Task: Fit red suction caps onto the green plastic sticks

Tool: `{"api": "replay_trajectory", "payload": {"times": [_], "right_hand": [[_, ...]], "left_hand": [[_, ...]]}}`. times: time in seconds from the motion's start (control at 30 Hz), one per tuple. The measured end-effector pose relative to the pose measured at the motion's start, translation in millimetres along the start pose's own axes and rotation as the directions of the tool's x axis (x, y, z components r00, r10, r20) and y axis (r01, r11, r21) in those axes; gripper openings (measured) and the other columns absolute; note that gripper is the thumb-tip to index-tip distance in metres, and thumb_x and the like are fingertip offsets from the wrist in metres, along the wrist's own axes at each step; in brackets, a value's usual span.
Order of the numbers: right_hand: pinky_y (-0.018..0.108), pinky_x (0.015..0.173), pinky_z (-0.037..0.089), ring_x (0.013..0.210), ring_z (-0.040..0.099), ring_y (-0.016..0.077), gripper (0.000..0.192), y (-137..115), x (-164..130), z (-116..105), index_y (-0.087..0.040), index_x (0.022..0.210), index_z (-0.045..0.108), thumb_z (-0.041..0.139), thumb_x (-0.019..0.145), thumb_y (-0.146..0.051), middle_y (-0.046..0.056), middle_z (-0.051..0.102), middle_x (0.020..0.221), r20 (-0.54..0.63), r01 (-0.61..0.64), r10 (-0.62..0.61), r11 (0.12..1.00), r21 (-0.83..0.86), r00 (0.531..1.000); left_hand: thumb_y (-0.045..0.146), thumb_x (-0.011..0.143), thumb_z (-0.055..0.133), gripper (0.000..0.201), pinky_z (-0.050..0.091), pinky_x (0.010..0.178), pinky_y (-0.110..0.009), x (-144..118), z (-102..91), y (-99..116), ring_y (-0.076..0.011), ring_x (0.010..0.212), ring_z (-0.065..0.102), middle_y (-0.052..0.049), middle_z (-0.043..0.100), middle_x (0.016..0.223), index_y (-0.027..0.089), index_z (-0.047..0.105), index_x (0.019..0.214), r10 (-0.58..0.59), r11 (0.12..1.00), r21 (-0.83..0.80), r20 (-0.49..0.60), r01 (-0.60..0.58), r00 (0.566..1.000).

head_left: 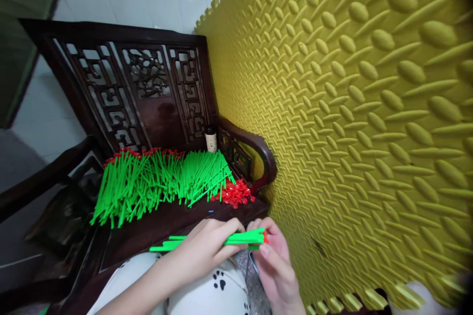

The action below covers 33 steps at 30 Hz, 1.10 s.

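Fingers of the left hand (207,248) grip green sticks (207,242); right hand (275,261) fingers pinch their red-tipped end.

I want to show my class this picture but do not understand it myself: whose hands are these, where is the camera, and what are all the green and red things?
There is no machine here. The camera sits on a person's head and looks down at their own two hands. The left hand grips a small bundle of green sticks. The right hand pinches a red cap at the bundle's end. Ahead, on a dark carved wooden bench, lie a big pile of green sticks, many already red-tipped, and a heap of loose red caps. A small bottle stands in the corner. A yellow foam mat leans on the right.
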State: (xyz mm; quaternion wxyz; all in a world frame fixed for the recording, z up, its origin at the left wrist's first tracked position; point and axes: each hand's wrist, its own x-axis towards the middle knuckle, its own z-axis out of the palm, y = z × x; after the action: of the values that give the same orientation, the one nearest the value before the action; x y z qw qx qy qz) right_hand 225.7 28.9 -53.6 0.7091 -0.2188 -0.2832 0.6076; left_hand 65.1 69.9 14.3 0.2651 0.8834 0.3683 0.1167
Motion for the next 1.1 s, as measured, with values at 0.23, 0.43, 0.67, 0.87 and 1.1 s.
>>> {"api": "replay_trajectory", "payload": {"times": [0.23, 0.43, 0.67, 0.87, 1.1], "right_hand": [[0.022, 0.067, 0.049, 0.071, 0.058, 0.0117, 0.019, -9, 11, -12, -0.022, 0.087, 0.067, 0.075, 0.071, -0.029, 0.002, 0.065, 0.082, -0.187, 0.05, -0.07, 0.993, -0.111, 0.98], [0.029, 0.086, 0.046, 0.091, 0.062, 0.0166, 0.034, 6, 17, -3, -0.025, 0.11, 0.065, 0.071, 0.077, -0.032, 0.004, 0.071, 0.097, -0.233, 0.002, -0.06, 0.97, -0.244, 0.971], [0.031, 0.079, 0.052, 0.095, 0.062, 0.019, 0.044, 17, 16, 8, -0.026, 0.126, 0.055, 0.063, 0.084, -0.036, 0.007, 0.065, 0.114, -0.191, -0.049, 0.0, 0.966, -0.255, 0.982], [0.025, 0.061, 0.054, 0.08, 0.061, 0.0165, 0.08, 27, 13, 18, -0.027, 0.142, 0.032, 0.074, 0.074, -0.027, 0.005, 0.065, 0.096, -0.114, 0.025, -0.063, 0.95, -0.311, 0.991], [0.023, 0.063, 0.053, 0.067, 0.06, 0.0107, 0.05, 15, 18, 11, -0.026, 0.122, 0.052, 0.072, 0.076, -0.027, 0.002, 0.064, 0.091, -0.246, 0.094, -0.184, 0.936, -0.34, 0.952]], "left_hand": [[0.041, 0.093, 0.049, 0.02, 0.036, 0.063, -0.02, -2, -20.2, -6, -0.0151, 0.074, 0.059, 0.002, 0.065, 0.083, 0.026, 0.06, 0.101, 0.024, 0.999, 0.035, -0.018, -0.024, 1.0], [0.037, 0.095, 0.047, 0.019, 0.033, 0.058, -0.021, -5, -19.5, -18, -0.0148, 0.067, 0.057, 0.001, 0.063, 0.077, 0.023, 0.059, 0.093, -0.004, 0.995, 0.095, -0.057, 0.01, 0.998], [0.035, 0.095, 0.045, 0.018, 0.037, 0.063, -0.022, -6, -15.9, -26, -0.0171, 0.072, 0.06, -0.001, 0.064, 0.081, 0.023, 0.059, 0.098, -0.043, 0.996, 0.08, -0.085, 0.05, 0.995], [0.033, 0.094, 0.046, 0.015, 0.033, 0.058, -0.023, -8, -17.9, -35, -0.0166, 0.066, 0.057, 0.001, 0.062, 0.074, 0.023, 0.055, 0.087, -0.067, 0.99, 0.118, -0.112, 0.08, 0.991], [0.035, 0.095, 0.045, 0.017, 0.032, 0.06, -0.023, -13, -20.6, -38, -0.0169, 0.07, 0.056, 0.001, 0.06, 0.076, 0.023, 0.055, 0.089, -0.081, 0.988, 0.125, -0.112, 0.095, 0.99]]}}
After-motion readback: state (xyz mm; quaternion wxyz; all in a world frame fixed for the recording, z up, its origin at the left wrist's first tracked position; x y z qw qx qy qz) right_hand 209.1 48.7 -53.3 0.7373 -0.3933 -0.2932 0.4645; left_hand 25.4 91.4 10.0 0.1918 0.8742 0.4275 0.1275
